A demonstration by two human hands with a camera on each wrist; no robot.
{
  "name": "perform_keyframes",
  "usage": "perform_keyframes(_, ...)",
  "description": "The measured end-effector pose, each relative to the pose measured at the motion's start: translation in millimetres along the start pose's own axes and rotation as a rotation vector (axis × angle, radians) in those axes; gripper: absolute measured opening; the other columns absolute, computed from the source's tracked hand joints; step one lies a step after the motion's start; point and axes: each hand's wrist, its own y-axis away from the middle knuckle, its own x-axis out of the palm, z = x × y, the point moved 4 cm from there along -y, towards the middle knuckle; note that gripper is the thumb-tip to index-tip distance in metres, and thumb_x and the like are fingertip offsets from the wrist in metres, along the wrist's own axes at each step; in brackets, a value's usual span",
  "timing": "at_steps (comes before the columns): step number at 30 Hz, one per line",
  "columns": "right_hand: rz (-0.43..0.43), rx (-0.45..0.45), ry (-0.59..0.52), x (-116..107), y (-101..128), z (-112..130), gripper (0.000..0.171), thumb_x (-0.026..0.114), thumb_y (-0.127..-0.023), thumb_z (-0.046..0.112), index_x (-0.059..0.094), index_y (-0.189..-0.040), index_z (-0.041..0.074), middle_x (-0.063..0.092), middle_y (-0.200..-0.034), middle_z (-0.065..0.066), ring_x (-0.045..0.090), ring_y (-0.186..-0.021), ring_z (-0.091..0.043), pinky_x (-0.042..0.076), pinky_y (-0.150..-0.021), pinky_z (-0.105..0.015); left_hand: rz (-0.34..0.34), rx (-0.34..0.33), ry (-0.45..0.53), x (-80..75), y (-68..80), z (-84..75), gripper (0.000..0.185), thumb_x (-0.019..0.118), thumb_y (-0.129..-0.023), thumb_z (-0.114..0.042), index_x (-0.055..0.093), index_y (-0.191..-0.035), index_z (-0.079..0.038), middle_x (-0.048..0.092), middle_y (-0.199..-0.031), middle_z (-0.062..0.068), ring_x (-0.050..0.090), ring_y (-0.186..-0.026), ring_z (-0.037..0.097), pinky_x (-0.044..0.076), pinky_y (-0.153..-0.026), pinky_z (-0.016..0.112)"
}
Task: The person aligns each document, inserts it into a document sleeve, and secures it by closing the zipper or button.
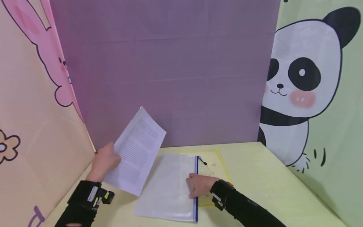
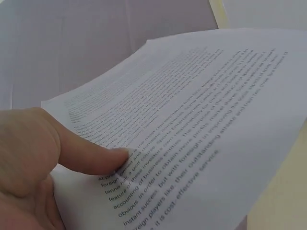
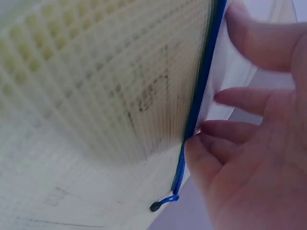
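My left hand holds printed paper by its left side, thumb lying across the text. The paper is raised at a tilt to the left of a clear zip folder. That folder lies flat, with a blue zip edge along its right side. My right hand reaches over this edge, its fingertips touching the clear plastic just beyond the zip. In the right wrist view the thumb stands apart from the fingers. A blue cord with a dark tip hangs at the zip's end.
A yellow-edged mesh folder lies partly beneath the clear one, to its right. The pale yellow tabletop ends at a purple backdrop. Printed panels, one with a panda, stand on both sides.
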Motion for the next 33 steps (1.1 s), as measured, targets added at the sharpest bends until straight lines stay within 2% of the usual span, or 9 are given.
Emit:
perform_keyframes(3, -0.003, 0.019, 0.019, -1, -1, 2, 0.054, 0.071, -0.094, 0.028, 0.057, -0.145, 0.020, 0.049, -0.148, -0.006, 0.049, -0.136, -0.023, 0.043, -0.110, -0.042, 0.004, 0.001, 0.054, 5.2, -3.1, -8.1, 0.044, 0.056, -0.080, -0.001, 0.049, -0.118, 0.019, 0.058, -0.110, 0.038, 0.059, -0.093, 0.050, 0.049, -0.080, 0.061)
perform_keyframes(5, -0.032, 0.024, 0.056, 0, -1, 5, 0.050, 0.068, -0.095, 0.020, 0.058, -0.144, 0.022, 0.049, -0.149, -0.007, 0.047, -0.138, -0.024, 0.044, -0.110, -0.043, 0.025, -0.020, 0.134, 12.9, -4.8, -10.9, 0.046, 0.058, -0.083, -0.001, 0.048, -0.122, 0.019, 0.057, -0.114, 0.039, 0.059, -0.097, 0.050, 0.049, -0.084, 0.062)
perform_keyframes(9, -0.150, 0.037, 0.076, -5, -1, 7, 0.047, 0.061, -0.099, 0.015, 0.056, -0.145, 0.013, 0.048, -0.151, -0.012, 0.044, -0.141, -0.028, 0.044, -0.110, -0.045, 0.118, -0.110, 0.370, 35.1, -5.3, -13.5, 0.052, 0.059, -0.092, -0.002, 0.043, -0.140, 0.012, 0.057, -0.126, 0.035, 0.062, -0.102, 0.045, 0.051, -0.088, 0.060)
perform_keyframes(11, -0.218, 0.034, 0.013, -9, -2, 6, 0.047, 0.059, -0.102, 0.016, 0.051, -0.147, 0.005, 0.048, -0.151, -0.017, 0.044, -0.141, -0.031, 0.043, -0.111, -0.046, 0.159, -0.152, 0.475, 47.2, -3.7, -14.7, 0.052, 0.058, -0.096, -0.002, 0.042, -0.145, 0.006, 0.058, -0.129, 0.031, 0.064, -0.104, 0.041, 0.052, -0.087, 0.057)
perform_keyframes(15, -0.306, -0.010, -0.347, -20, -6, 2, 0.053, 0.055, -0.105, 0.025, 0.044, -0.149, -0.004, 0.048, -0.149, -0.024, 0.046, -0.138, -0.039, 0.041, -0.111, -0.052, 0.194, -0.216, 0.595, 67.5, 0.2, -17.7, 0.051, 0.059, -0.099, -0.004, 0.043, -0.147, 0.000, 0.060, -0.130, 0.026, 0.066, -0.106, 0.038, 0.051, -0.088, 0.053)
perform_keyframes(19, -0.304, -0.090, -0.856, -24, -9, -4, 0.055, 0.050, -0.108, 0.033, 0.043, -0.151, 0.000, 0.052, -0.147, -0.020, 0.049, -0.135, -0.039, 0.041, -0.110, -0.057, 0.211, -0.229, 0.657, 83.2, 3.3, -24.6, 0.048, 0.061, -0.099, -0.006, 0.047, -0.145, -0.004, 0.062, -0.130, 0.022, 0.066, -0.108, 0.037, 0.051, -0.090, 0.054)
perform_keyframes(23, -0.295, -0.128, -1.259, -22, -10, -10, 0.054, 0.052, -0.107, 0.034, 0.042, -0.151, 0.004, 0.059, -0.137, -0.017, 0.059, -0.124, -0.033, 0.049, -0.103, -0.052, 0.236, -0.196, 0.744, 94.1, 5.8, -35.9, 0.049, 0.062, -0.098, -0.006, 0.049, -0.145, -0.009, 0.064, -0.130, 0.018, 0.067, -0.107, 0.035, 0.053, -0.090, 0.052)
perform_keyframes(28, -0.383, -0.098, -1.537, -24, -3, -17, 0.054, 0.059, -0.104, 0.031, 0.043, -0.149, 0.006, 0.063, -0.133, -0.016, 0.065, -0.114, -0.028, 0.054, -0.092, -0.042, 0.261, -0.141, 0.882, 105.7, 8.4, -51.0, 0.049, 0.063, -0.098, -0.005, 0.051, -0.145, -0.011, 0.066, -0.128, 0.017, 0.070, -0.104, 0.033, 0.055, -0.090, 0.050)
perform_keyframes(33, -0.378, -0.170, -1.670, -29, 3, -22, 0.050, 0.062, -0.103, 0.025, 0.048, -0.148, 0.008, 0.065, -0.134, -0.013, 0.065, -0.117, -0.028, 0.052, -0.096, -0.040, 0.264, -0.113, 0.972, 117.4, 7.8, -60.6, 0.046, 0.065, -0.097, -0.005, 0.054, -0.141, -0.010, 0.069, -0.123, 0.015, 0.071, -0.099, 0.029, 0.056, -0.087, 0.045)
